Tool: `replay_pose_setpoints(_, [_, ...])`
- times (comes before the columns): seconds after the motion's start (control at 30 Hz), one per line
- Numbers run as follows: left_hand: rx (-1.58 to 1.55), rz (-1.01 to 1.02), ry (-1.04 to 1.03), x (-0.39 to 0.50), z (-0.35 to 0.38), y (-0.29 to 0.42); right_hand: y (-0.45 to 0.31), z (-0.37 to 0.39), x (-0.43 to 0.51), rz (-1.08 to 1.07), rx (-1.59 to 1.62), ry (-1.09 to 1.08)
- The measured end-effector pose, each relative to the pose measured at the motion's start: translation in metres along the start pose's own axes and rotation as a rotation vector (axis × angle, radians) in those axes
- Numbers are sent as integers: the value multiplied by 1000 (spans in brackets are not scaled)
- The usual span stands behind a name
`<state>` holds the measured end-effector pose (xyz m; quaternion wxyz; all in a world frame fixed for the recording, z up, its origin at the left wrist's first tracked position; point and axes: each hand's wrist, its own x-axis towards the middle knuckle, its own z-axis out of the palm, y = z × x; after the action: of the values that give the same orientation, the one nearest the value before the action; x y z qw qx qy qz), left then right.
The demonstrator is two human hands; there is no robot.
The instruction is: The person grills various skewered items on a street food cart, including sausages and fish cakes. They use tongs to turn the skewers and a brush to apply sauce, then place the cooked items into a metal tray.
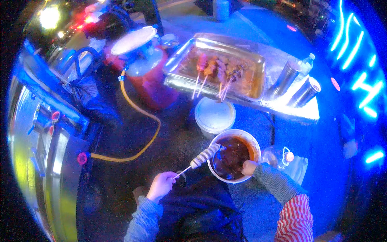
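My left hand (162,185) grips the thin stick of a skewer of pale, dark-ringed food (205,155). The skewer slants up to the right, its far end over the left rim of a white bucket (256,142). Dark reddish-brown sauce (231,158) fills part of the bucket. At the bucket's right side, my right hand (249,168) is curled just inside the rim, low over the sauce; whether its fingers hold anything cannot be told. Behind the bucket stands a round tub with a pale lid (215,115).
A metal tray (257,68) holding several skewers lies on a table, beside two metal canisters (285,75) (306,92). A yellow hose (139,113) runs from a red gas cylinder (155,80) to a metal appliance (68,160). Clear plastic bottles (273,155) stand right of the bucket.
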<state>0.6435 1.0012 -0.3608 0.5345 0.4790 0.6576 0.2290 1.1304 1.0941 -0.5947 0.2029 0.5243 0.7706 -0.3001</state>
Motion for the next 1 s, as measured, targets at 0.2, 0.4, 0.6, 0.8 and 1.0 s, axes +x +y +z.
replay_pose_setpoints(0.2, [561, 212, -36, 42, 41, 25, -16, 3, -56, 267, 313, 597])
replay_pose_setpoints(0.4, [1116, 448, -248, 148, 150, 38, -48, -56, -155, 285, 129, 605])
replay_pose_setpoints(0.6, [1112, 310, -333, 235, 251, 5, -89, -62, -192, 480, 184, 554])
replay_pose_setpoints(0.8, [1176, 317, -348, 267, 284, -31, -102, -38, -209, 561, 310, 546])
replay_pose_setpoints(1.0, [1259, 335, -400, 267, 289, -47, -102, -19, -214, 599, 318, 606])
